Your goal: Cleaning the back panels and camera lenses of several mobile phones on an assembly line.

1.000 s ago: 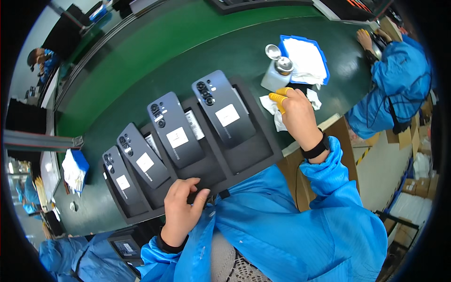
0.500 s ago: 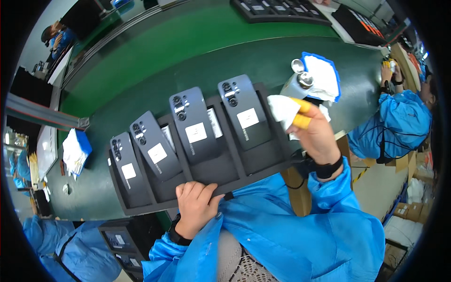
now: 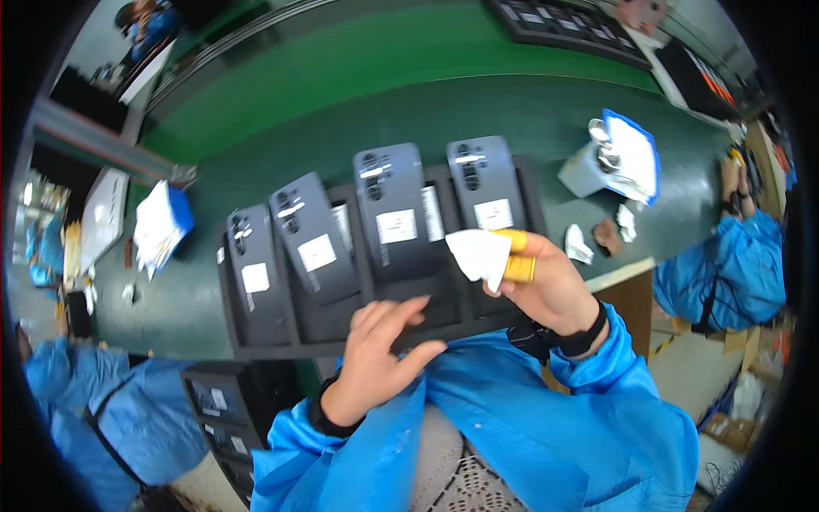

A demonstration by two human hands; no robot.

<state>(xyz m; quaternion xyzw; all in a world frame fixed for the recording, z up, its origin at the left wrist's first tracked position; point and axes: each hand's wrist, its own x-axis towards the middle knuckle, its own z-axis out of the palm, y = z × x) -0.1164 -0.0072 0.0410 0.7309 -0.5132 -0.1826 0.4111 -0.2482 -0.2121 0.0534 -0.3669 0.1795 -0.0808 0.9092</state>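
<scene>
A black compartment tray lies on the green table in front of me, holding several dark blue-grey smartphones, backs up, each with a white label. My right hand, with yellow finger covers on two fingers, pinches a folded white wipe. The wipe is over the lower end of the rightmost phone; whether it touches, I cannot tell. My left hand is open, thumb and fingers spread, above the tray's near edge. Nearest to its fingers is the second phone from the right.
At right stand a metal-capped dispenser bottle and a blue bin of white wipes, with crumpled wipes nearby. Another blue bin sits left. A further phone tray lies at the back. A co-worker is on the right.
My left hand has let go of the tray's near edge and spread its fingers. My right hand has brought the wipe leftward and nearer, from beside the rightmost phone to over its lower end.
</scene>
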